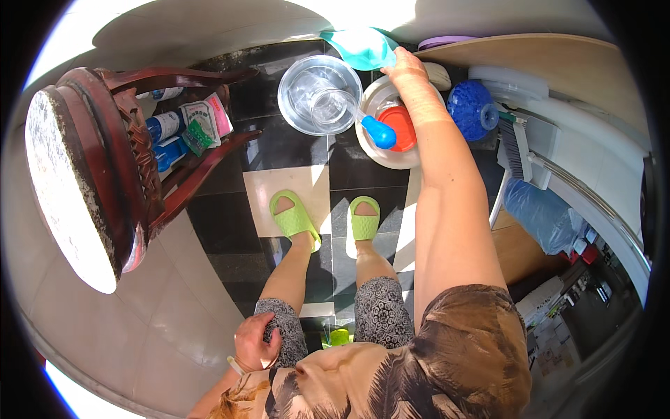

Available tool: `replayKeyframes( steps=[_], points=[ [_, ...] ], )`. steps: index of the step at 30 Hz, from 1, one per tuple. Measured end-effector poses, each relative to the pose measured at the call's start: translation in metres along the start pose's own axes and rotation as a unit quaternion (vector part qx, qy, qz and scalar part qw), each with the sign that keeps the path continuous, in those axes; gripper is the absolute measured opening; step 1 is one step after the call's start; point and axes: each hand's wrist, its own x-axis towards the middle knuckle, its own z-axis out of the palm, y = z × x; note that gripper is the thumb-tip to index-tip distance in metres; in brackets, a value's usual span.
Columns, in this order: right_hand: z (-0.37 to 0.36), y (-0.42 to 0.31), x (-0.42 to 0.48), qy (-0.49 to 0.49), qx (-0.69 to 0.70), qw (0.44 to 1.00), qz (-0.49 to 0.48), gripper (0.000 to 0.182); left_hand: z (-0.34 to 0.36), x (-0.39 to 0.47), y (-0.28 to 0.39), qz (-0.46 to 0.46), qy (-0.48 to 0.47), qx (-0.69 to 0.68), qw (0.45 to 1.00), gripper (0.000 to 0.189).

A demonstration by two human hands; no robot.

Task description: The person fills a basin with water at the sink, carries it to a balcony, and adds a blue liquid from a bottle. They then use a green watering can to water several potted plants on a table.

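My right hand (pixel 407 67) is stretched out over the floor and grips the edge of a teal plastic vessel (pixel 364 48); glare hides its exact shape. Under my forearm is a white bucket (pixel 370 145) with a red round object (pixel 402 130) in it. A blue rubber bulb (pixel 379 133) on a clear stem lies across the bucket's rim. Left of that, a clear plastic basin (pixel 290 107) has a clear cup-like container (pixel 330 111) inside. Against my patterned shorts (pixel 285 324), my left hand (pixel 256 338) hangs with curled fingers and thumb apart, holding nothing visible.
A dark red carved wooden stool (pixel 99 167) has bottles (pixel 162 125) and packets (pixel 201 123) between its legs. To the right are a blue round jug (pixel 469 111), a brush (pixel 514 152) with a dustpan (pixel 544 139), and a blue plastic bag (pixel 544 217). Black and pale tiles (pixel 288 180) cover the floor.
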Motion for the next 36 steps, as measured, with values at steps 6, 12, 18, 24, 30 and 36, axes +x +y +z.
replayKeyframes(
  steps=[6,12,18,24,30,36],
  points=[
    [-0.098,-0.018,-0.113,0.099,-0.093,0.975,-0.175,0.046,0.009,-0.015,0.011,0.0,0.028,-0.021,0.999,0.027],
    [-0.209,-0.032,-0.248,0.239,-0.093,0.91,-0.326,0.04,0.025,-0.043,0.023,-0.062,0.062,-0.053,0.995,0.025],
    [-0.28,-0.025,-0.299,-0.033,-0.356,0.92,-0.16,0.036,0.082,-0.095,0.036,-0.142,0.063,-0.067,0.986,0.042],
    [-0.249,-0.065,-0.391,0.011,-0.33,0.86,-0.39,0.042,0.121,-0.252,0.108,-0.279,0.171,-0.242,0.913,0.055],
    [-0.184,-0.12,-0.521,-0.233,-0.053,0.822,-0.517,0.034,0.198,-0.376,0.144,-0.393,0.399,-0.345,0.753,0.051],
    [-0.132,-0.165,-0.687,-0.534,0.026,0.693,-0.483,0.013,0.29,-0.47,0.14,-0.323,0.575,-0.644,0.387,0.045]
  ],
)
